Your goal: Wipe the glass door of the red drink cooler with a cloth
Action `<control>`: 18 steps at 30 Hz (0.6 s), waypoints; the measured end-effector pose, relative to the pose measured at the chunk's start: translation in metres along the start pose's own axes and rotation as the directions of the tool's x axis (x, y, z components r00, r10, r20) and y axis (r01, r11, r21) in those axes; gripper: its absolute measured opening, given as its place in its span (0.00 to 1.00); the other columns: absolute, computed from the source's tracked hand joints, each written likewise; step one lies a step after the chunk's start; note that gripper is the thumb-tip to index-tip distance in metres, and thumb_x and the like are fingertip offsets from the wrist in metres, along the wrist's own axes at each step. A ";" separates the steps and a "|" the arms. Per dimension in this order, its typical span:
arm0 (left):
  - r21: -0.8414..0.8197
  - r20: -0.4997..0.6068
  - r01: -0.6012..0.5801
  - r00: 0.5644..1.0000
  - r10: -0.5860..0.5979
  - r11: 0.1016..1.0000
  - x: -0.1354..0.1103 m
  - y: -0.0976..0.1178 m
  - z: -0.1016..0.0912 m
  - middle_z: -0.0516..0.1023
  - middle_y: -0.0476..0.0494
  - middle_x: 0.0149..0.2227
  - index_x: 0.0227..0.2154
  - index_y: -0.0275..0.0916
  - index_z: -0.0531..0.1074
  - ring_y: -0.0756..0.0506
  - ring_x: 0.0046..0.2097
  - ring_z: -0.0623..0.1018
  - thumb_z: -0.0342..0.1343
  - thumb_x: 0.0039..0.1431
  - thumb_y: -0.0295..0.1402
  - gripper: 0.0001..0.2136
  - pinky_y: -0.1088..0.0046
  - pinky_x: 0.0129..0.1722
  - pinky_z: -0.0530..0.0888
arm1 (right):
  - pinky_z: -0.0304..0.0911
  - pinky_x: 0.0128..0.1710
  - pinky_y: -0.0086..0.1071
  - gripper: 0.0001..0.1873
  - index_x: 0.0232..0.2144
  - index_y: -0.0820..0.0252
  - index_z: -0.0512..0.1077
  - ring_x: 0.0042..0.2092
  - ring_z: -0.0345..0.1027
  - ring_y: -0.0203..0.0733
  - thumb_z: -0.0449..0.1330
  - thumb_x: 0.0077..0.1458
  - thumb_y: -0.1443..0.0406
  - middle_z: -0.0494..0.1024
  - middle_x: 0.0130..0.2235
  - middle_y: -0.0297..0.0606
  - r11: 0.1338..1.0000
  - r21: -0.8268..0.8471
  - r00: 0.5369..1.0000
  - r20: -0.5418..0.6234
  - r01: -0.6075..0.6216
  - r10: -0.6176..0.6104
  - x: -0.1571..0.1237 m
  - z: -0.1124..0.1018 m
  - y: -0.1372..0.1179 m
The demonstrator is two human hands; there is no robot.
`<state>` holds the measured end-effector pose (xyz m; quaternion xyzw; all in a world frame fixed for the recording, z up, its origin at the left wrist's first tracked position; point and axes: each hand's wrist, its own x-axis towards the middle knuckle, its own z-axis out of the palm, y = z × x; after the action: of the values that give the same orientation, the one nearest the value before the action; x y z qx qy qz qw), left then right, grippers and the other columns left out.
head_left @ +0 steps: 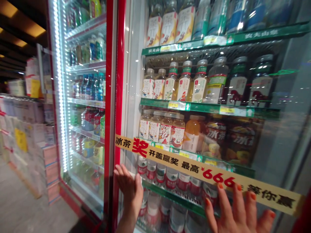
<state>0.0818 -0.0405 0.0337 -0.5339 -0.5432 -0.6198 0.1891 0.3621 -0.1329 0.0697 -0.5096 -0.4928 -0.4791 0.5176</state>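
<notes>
I face a drinks fridge with a glass door framed in red. My left hand lies flat against the glass near the door's red left edge, fingers stretched upward. My right hand, with orange-painted nails, presses flat on the glass at lower right, fingers spread, just under a yellow banner sticker with red and black print. Behind the glass, green-edged shelves carry rows of tea and juice bottles. Neither hand holds anything.
A second lit fridge with more bottles stands to the left, its red frame beside this door. Stacked cartons line the aisle at far left. Grey floor runs along the lower left.
</notes>
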 end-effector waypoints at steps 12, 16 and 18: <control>-0.300 0.178 -0.343 0.897 0.406 0.890 -0.055 0.124 0.002 0.37 0.30 0.82 0.79 0.32 0.31 0.35 0.83 0.38 0.24 0.70 0.65 0.48 0.46 0.82 0.38 | 0.36 0.80 0.66 0.38 0.78 0.53 0.54 0.82 0.39 0.57 0.57 0.71 0.65 0.49 0.81 0.41 0.987 0.098 0.992 0.014 0.125 -0.127 0.013 -0.017 -0.005; -0.537 0.289 -0.213 0.863 0.415 0.817 -0.055 0.110 -0.002 0.33 0.36 0.83 0.78 0.37 0.21 0.38 0.82 0.46 0.13 0.67 0.62 0.45 0.53 0.80 0.57 | 0.62 0.74 0.45 0.34 0.80 0.53 0.49 0.78 0.54 0.46 0.46 0.76 0.60 0.53 0.80 0.38 0.842 0.506 0.945 0.143 0.186 -0.295 0.002 -0.023 -0.039; -0.601 0.294 -0.177 0.858 0.422 0.779 -0.054 0.102 -0.007 0.34 0.39 0.83 0.77 0.39 0.20 0.39 0.82 0.49 0.11 0.68 0.59 0.42 0.55 0.77 0.64 | 0.71 0.68 0.43 0.37 0.81 0.56 0.44 0.75 0.61 0.47 0.38 0.78 0.50 0.59 0.78 0.41 0.785 0.592 0.904 0.214 0.181 -0.370 -0.006 -0.019 -0.051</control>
<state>0.1811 -0.0997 0.0360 -0.7650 -0.2729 -0.5833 0.0054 0.3109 -0.1528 0.0666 -0.3274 -0.7576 -0.2963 0.4806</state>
